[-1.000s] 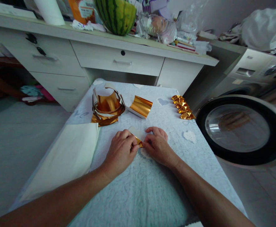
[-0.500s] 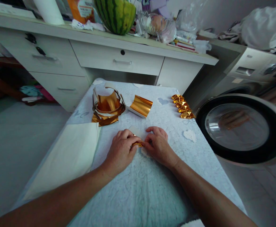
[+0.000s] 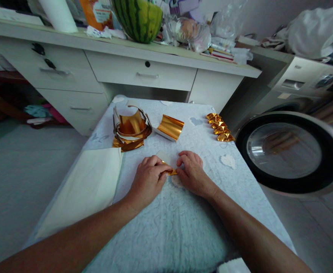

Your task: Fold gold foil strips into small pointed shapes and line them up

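On the cloth-covered table, my left hand (image 3: 150,176) is closed on a small folded piece of gold foil paper (image 3: 172,172), pressing it down with thumb and fingertips. Most of that piece is hidden under the fingers; its right tip and a pale upper corner show. My right hand (image 3: 193,172) lies at the right tip, thumb close to the foil, fingers loosely curved and apart from the thumb. Beyond the hands rests a curled gold foil sheet (image 3: 171,127). To its left is a curled stack of gold foil sheets (image 3: 130,127). Several folded gold foil pieces (image 3: 220,127) form a row at the right edge.
A pale folded cloth or paper (image 3: 83,189) lies at the table's left side. Behind stands a white drawer desk (image 3: 120,70) bearing a cut watermelon (image 3: 139,21) and plastic-wrapped items. An open washing machine door (image 3: 288,151) borders the table's right side.
My right hand has shifted slightly right, its thumb and index finger parting, and more of the foil's right tip shows. My left hand stays on the foil. The view has shifted slightly.
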`<control>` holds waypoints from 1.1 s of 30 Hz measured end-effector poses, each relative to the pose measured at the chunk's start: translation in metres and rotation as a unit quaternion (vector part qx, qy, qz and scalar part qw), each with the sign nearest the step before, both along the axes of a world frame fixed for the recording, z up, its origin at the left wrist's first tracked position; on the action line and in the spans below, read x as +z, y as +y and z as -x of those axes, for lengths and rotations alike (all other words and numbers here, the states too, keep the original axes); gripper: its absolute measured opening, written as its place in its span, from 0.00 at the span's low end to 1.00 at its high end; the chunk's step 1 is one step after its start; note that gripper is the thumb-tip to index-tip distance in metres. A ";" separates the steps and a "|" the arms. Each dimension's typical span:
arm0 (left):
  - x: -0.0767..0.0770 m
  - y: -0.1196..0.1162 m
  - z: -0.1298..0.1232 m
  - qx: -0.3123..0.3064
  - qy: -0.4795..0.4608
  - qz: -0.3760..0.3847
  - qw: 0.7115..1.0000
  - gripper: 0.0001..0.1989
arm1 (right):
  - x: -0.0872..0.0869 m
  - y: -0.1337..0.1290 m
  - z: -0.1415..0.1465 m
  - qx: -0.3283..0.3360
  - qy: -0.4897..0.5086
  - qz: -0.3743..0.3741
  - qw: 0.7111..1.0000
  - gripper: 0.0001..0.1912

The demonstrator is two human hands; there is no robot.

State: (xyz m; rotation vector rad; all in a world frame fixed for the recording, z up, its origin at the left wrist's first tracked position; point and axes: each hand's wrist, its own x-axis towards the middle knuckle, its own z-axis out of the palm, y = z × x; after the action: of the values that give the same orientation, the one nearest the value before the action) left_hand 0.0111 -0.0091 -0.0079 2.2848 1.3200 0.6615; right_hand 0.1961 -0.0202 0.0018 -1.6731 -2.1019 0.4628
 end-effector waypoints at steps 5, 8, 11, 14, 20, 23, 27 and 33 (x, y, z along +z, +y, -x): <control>-0.002 0.000 0.000 0.000 -0.001 -0.003 1.000 0.12 | 0.001 0.000 -0.003 0.008 0.031 -0.003 0.999 0.09; -0.003 0.001 0.000 -0.004 0.000 -0.007 1.000 0.12 | -0.001 -0.002 0.000 -0.005 0.004 -0.015 1.000 0.08; -0.003 0.000 0.000 -0.005 -0.003 -0.008 1.000 0.12 | -0.002 -0.003 0.004 -0.004 -0.032 -0.023 0.999 0.14; -0.004 0.000 0.001 -0.003 -0.008 -0.008 1.000 0.12 | -0.002 -0.004 0.007 -0.005 -0.042 -0.027 0.999 0.17; -0.005 0.001 0.000 -0.006 -0.012 -0.008 1.000 0.10 | -0.002 -0.006 0.008 -0.014 -0.047 -0.036 0.998 0.20; -0.004 0.001 0.000 -0.001 -0.010 -0.011 1.000 0.10 | -0.004 -0.006 0.010 -0.028 -0.058 -0.038 0.997 0.22; -0.003 0.000 0.000 0.001 -0.009 -0.009 1.000 0.10 | -0.005 -0.006 0.012 -0.033 -0.070 -0.040 0.996 0.24; -0.002 0.001 0.000 -0.003 -0.004 -0.005 1.000 0.11 | -0.005 -0.006 0.010 -0.021 -0.079 -0.035 0.996 0.28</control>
State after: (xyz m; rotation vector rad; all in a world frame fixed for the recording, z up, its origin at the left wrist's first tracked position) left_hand 0.0107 -0.0082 -0.0094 2.2900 1.3071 0.6758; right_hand 0.1865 -0.0267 -0.0034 -1.7592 -2.1618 0.2478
